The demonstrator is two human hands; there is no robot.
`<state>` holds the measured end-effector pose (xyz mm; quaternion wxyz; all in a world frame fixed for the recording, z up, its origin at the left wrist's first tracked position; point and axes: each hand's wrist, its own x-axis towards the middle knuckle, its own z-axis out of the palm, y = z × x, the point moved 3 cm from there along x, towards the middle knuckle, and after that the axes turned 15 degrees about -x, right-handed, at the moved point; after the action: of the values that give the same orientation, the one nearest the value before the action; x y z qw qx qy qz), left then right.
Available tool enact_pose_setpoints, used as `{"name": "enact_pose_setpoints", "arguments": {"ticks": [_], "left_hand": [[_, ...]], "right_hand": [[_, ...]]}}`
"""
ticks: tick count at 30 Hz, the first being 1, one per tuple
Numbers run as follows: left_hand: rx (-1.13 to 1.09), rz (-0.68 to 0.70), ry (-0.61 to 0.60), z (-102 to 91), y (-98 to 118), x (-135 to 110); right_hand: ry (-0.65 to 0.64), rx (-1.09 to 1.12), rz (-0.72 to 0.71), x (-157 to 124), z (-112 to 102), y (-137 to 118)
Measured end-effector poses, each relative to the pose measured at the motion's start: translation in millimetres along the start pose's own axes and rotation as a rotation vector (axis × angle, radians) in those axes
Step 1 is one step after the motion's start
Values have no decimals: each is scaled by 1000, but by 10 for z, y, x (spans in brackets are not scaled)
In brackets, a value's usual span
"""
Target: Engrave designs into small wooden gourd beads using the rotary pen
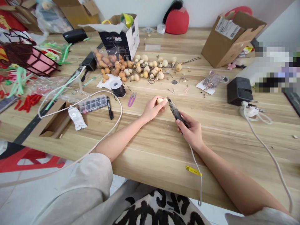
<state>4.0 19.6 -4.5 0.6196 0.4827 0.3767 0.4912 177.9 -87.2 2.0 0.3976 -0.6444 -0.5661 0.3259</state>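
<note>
My left hand (152,107) is closed around a small pale gourd (160,101), held just above the table. In my right hand (191,128) is a dark, corded handheld rotary tool (175,112), its tip angled up and left. That tip is close to the gourd's right end; whether they touch I cannot tell. From the tool a white cord with a yellow tag (193,170) runs over the table's front edge. Beyond my hands lies a pile of small pale gourds (147,69), some with dark strings. Browner gourds (117,65) spill from a clear bag beside them.
Left of my arms are a black wire spool (118,88), purple snips (132,99), a black marker (109,108) and a compartment box (93,103). A white cable loops there. A black power adapter (239,91) and a cardboard box (231,39) stand right.
</note>
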Motion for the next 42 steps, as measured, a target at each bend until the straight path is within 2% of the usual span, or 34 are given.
{"name": "enact_pose_setpoints", "arguments": {"ticks": [12,23,32,42], "left_hand": [[-3,-24,5,19,17,-6],[153,19,-32,-6,48,-30],[61,-18,-4,-9,14,-8],[134,-58,-4,14,46,-38]], "right_hand": [[10,8,5,0,6,-5],[-7,12,21,1,5,-1],[0,28,23,0,9,-11],[-20,-6,15,23,3,32]]}}
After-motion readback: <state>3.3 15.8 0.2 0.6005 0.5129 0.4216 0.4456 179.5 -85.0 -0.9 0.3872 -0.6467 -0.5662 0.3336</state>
